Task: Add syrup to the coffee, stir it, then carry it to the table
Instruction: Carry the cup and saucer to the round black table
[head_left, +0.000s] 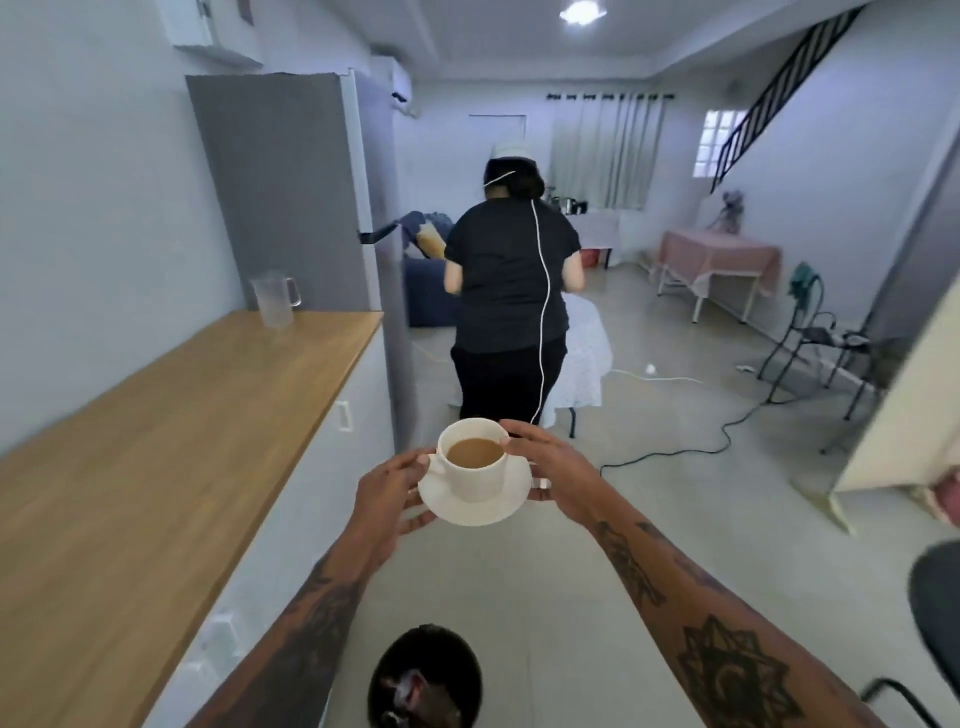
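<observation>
A white cup (475, 480) of milky brown coffee stands on a white saucer (511, 501), held in the air in front of me. My left hand (387, 493) grips the saucer's left edge, with the thumb by the cup's handle. My right hand (553, 467) holds the saucer's right side, its forefinger touching the cup's rim. A table with a white cloth (584, 353) stands ahead, partly hidden behind a person. A pink-clothed table (719, 257) is farther off at the right.
A person in black (511, 296) stands with their back to me, directly ahead. A long wooden counter (166, 441) with a clear jug (274, 300) runs along the left, ending at a grey fridge (291, 192). Cables (675, 447) cross the floor; metal chairs (821, 343) stand right.
</observation>
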